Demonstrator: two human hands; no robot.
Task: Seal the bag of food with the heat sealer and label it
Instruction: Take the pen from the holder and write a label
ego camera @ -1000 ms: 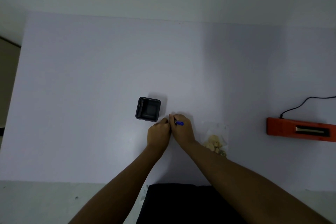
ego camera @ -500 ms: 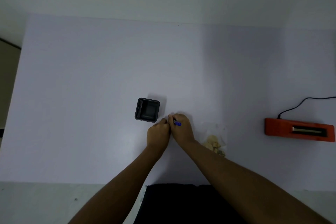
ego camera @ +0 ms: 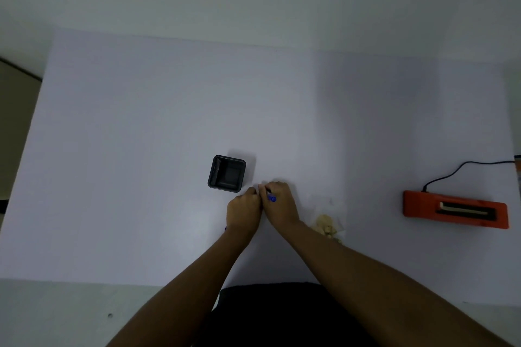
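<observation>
We see a white worktop (ego camera: pixel 141 149) filling most of the head view. Both forearms reach in from the near edge and meet near the middle of the near half.

The orange sealer (ego camera: pixel 455 209) lies flat near the right edge, its long side running along the near edge direction. A black cord (ego camera: pixel 462 166) leaves its far left corner and runs to the right edge.

The black tray (ego camera: pixel 227 173), square and open-topped, stands just beyond the hands, toward the far left of them, apart from the fingers.

The left hand (ego camera: pixel 244 211) is curled into a fist, pressed against the right hand; what its grip holds we cannot tell. The right hand (ego camera: pixel 280 204) is curled, its grip closed on a blue pen (ego camera: pixel 272 198), of which only a short blue end shows between the two hands.

The clear bag (ego camera: pixel 328 220) lies flat on the worktop just right of the right wrist, well apart from the sealer. Pale food (ego camera: pixel 325 227) sits in its near part. Whether its top is closed we cannot tell.
</observation>
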